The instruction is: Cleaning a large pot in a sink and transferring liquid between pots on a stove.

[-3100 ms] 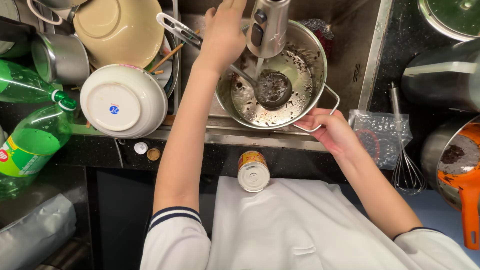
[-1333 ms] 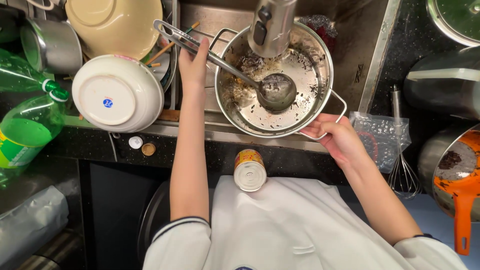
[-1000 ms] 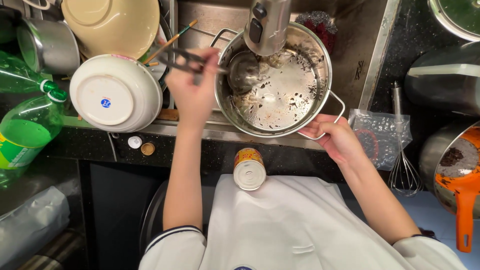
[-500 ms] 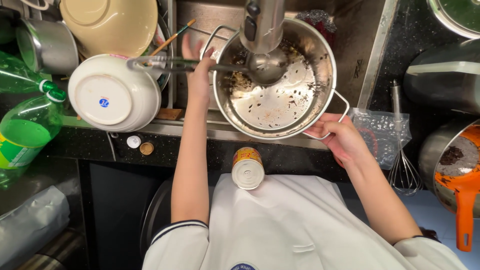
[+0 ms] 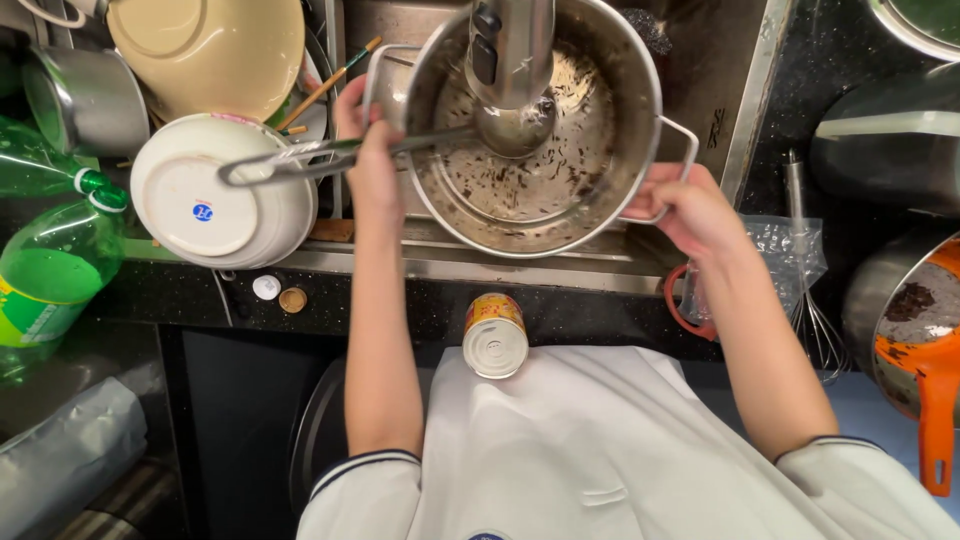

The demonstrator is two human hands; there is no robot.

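Note:
A dirty steel pot sits tilted in the sink under the tap. My right hand grips the pot's right handle. My left hand holds the long handle of a steel ladle; the ladle's bowl lies inside the pot below the tap. Dark food bits cling to the pot's inside.
Left of the sink stand an upturned white bowl, a cream bowl, a steel pot and green plastic bottles. A tin can stands at the counter edge. A whisk, an orange-handled pan and pots crowd the right.
My left hand lifted the ladle from the pot, swung it left, then laid its bowl back under the tap. The pot has come closer and tilted; my right hand kept its handle.

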